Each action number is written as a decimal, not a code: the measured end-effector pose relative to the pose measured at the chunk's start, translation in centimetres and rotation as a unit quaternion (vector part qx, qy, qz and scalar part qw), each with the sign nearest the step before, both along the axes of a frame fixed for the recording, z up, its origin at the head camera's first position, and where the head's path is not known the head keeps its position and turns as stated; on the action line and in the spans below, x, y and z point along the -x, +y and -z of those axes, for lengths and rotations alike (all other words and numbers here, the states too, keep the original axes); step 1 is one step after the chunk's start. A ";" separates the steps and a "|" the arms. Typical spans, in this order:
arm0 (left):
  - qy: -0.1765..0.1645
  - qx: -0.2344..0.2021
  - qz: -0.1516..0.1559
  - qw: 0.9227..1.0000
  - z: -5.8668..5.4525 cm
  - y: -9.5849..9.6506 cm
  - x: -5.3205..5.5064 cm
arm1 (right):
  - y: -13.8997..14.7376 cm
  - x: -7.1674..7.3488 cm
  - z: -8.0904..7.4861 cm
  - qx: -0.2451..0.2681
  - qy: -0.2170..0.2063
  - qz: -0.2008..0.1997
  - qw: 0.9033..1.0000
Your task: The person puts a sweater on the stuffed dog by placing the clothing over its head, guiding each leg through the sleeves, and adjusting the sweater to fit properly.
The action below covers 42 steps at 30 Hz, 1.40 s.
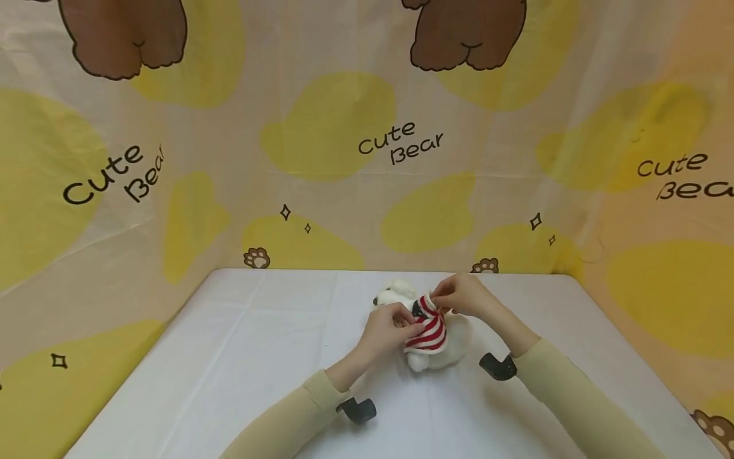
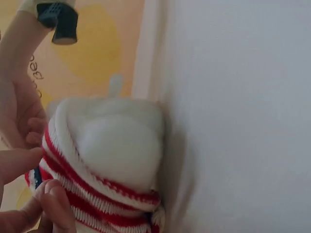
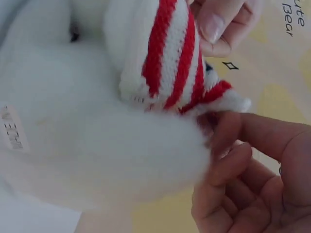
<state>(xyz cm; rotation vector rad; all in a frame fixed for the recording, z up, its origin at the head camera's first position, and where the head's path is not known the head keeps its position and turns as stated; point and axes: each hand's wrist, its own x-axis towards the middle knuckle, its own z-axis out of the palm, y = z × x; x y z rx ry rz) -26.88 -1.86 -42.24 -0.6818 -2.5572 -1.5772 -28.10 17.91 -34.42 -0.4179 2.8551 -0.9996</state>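
Note:
A white plush dog lies on the table with its dark nose toward the left. Around its body is a red-and-white striped knitted sweater with a dark patch near the top. My left hand pinches the sweater's cloth on the near side, thumb and fingers on the stripes in the left wrist view. At the sweater's upper edge, my right hand pinches the knit between thumb and fingers. In the right wrist view, the white fur covers part of those fingertips, and a small printed tag shows on the plush.
The white table spreads around the toy and ends at a back edge against a patterned cloth backdrop. Black wrist-worn pieces stick out below both sleeves, close over the tabletop.

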 end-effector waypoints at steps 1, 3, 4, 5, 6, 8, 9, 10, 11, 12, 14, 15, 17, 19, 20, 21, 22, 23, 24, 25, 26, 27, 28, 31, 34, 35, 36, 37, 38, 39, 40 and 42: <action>-0.010 -0.009 0.006 1.000 0.1 0.2 -0.1 | 0.0 0.1 0.0 -0.009 -0.002 -0.004 1.000; -0.024 -0.020 0.014 0.999 0.4 0.6 -0.3 | 0.0 0.3 0.1 -0.027 0.001 -0.018 0.999; -0.032 -0.023 0.014 0.999 0.5 0.8 -0.4 | 0.0 0.4 0.1 -0.036 0.001 -0.022 0.999; -0.034 -0.026 0.016 0.999 0.6 1.0 -0.5 | 0.1 0.5 0.1 -0.040 0.003 -0.028 0.999; -0.037 -0.029 0.016 0.999 0.6 1.2 -0.6 | 0.1 0.6 0.1 -0.041 0.001 -0.029 0.999; -0.038 -0.030 0.015 0.999 0.6 1.4 -0.7 | 0.3 0.7 0.1 -0.040 -0.001 -0.034 0.999; -0.038 -0.028 0.013 0.999 0.6 1.5 -0.8 | 0.4 0.7 0.1 -0.032 -0.007 -0.036 0.999; -0.036 -0.028 0.014 0.999 0.6 1.6 -0.8 | 0.4 0.8 0.2 -0.022 -0.017 -0.035 0.999; -0.032 -0.026 0.015 0.999 0.6 1.6 -0.8 | 0.5 0.8 0.2 -0.011 -0.026 -0.038 0.999; -0.030 -0.025 0.016 0.999 0.6 1.6 -0.8 | 0.5 0.8 0.1 -0.002 -0.036 -0.039 0.999; -0.025 -0.020 0.016 0.999 0.6 1.7 -0.8 | 0.5 0.8 0.1 0.000 -0.038 -0.037 0.999; -0.023 -0.017 0.016 0.999 0.6 1.7 -0.9 | 0.4 0.8 0.0 -0.005 -0.037 -0.033 0.999; -0.020 -0.012 0.016 1.000 0.7 1.8 -0.9 | 0.3 0.7 -0.1 -0.032 -0.032 -0.025 0.999; -0.019 -0.007 0.015 1.000 0.9 1.8 -0.9 | 0.2 0.7 -0.2 -0.063 -0.023 -0.017 0.998; -0.017 -0.006 0.015 1.000 0.9 1.8 -1.0 | 0.2 0.7 -0.2 -0.072 -0.026 -0.013 0.997; -0.016 -0.007 0.015 1.000 1.0 1.8 -1.0 | 0.2 0.7 -0.3 -0.079 -0.030 -0.013 0.996; -0.015 -0.009 0.016 1.000 1.1 1.8 -1.0 | 0.2 0.7 -0.3 -0.087 -0.035 -0.015 0.996; -0.014 -0.012 0.018 1.000 1.1 1.8 -1.0 | 0.2 0.7 -0.3 -0.094 -0.037 -0.018 0.995; -0.013 -0.014 0.019 1.000 1.1 1.7 -1.0 | 0.2 0.8 -0.3 -0.099 -0.042 -0.019 0.994; -0.015 -0.015 0.021 1.000 1.1 1.7 -1.0 | 0.3 0.8 -0.2 -0.102 -0.048 -0.022 0.993; -0.017 -0.017 0.024 0.999 1.1 1.7 -1.0 | 0.3 0.9 -0.2 -0.107 -0.053 -0.024 0.993; -0.018 -0.018 0.026 0.999 1.1 1.7 -1.0 | 0.4 0.9 0.0 -0.110 -0.055 -0.027 0.992; -0.018 -0.018 0.028 0.999 1.0 1.7 -0.9 | 0.4 1.0 0.1 -0.110 -0.057 -0.028 0.992; -0.020 -0.024 0.032 0.999 1.0 1.5 -0.8 | 0.5 1.4 0.7 -0.097 -0.068 -0.037 0.992; -0.023 -0.033 0.035 0.999 1.1 1.3 -0.6 | 0.8 1.8 1.5 -0.075 -0.086 -0.037 0.993; -0.026 -0.036 0.035 0.998 1.2 1.3 -0.6 | 0.9 1.9 1.7 -0.065 -0.096 -0.035 0.993; -0.027 -0.036 0.036 0.998 1.2 1.2 -0.6 | 1.0 1.9 2.0 -0.055 -0.106 -0.031 0.992; -0.028 -0.036 0.037 0.998 1.2 1.2 -0.6 | 1.1 1.9 2.2 -0.045 -0.112 -0.024 0.992; -0.029 -0.035 0.038 0.998 1.2 1.1 -0.6 | 1.2 1.9 2.4 -0.039 -0.112 -0.020 0.993; -0.028 -0.033 0.039 0.998 1.2 1.1 -0.6 | 1.2 1.9 2.5 -0.034 -0.113 -0.018 0.993; -0.027 -0.032 0.039 0.998 1.2 1.1 -0.5 | 1.2 1.9 2.6 -0.032 -0.109 -0.015 0.993; -0.025 -0.031 0.039 0.998 1.2 1.1 -0.5 | 1.1 1.8 2.7 -0.032 -0.096 -0.015 0.995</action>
